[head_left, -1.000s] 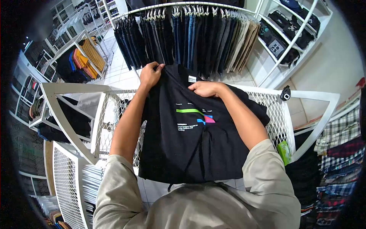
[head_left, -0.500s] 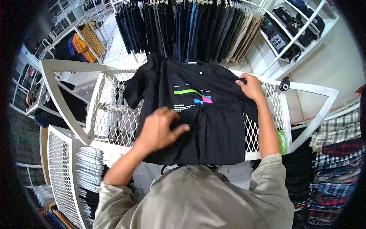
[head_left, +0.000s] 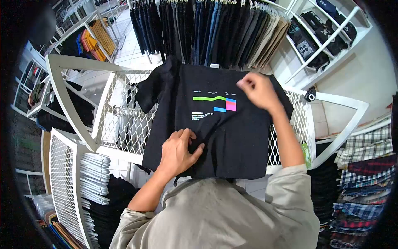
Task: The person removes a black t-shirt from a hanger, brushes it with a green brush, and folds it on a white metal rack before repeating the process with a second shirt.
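Observation:
A black T-shirt (head_left: 244,145) with a green, pink and blue print lies spread over a white mesh rack. My left hand (head_left: 178,152) rests on the lower left part of the shirt, thumb and fingers apart, holding nothing. Over the shirt's upper right, near its print, is my right hand (head_left: 258,90); its fingers are curled and slightly blurred, and whether they hold anything is unclear. The shirt's left sleeve is creased, and folds run down its lower middle.
The white mesh rack (head_left: 124,124) has raised frames at both ends. Hanging trousers (head_left: 207,33) stand behind it. White hangers (head_left: 94,174) are stacked at the left, plaid shirts (head_left: 365,178) at the right. A small black device (head_left: 310,94) sits on the rack's right edge.
My right hand has let go of the shirt's right sleeve and moved left over the shirt. The shirt's upper part lies flatter. My left hand has moved slightly down and right.

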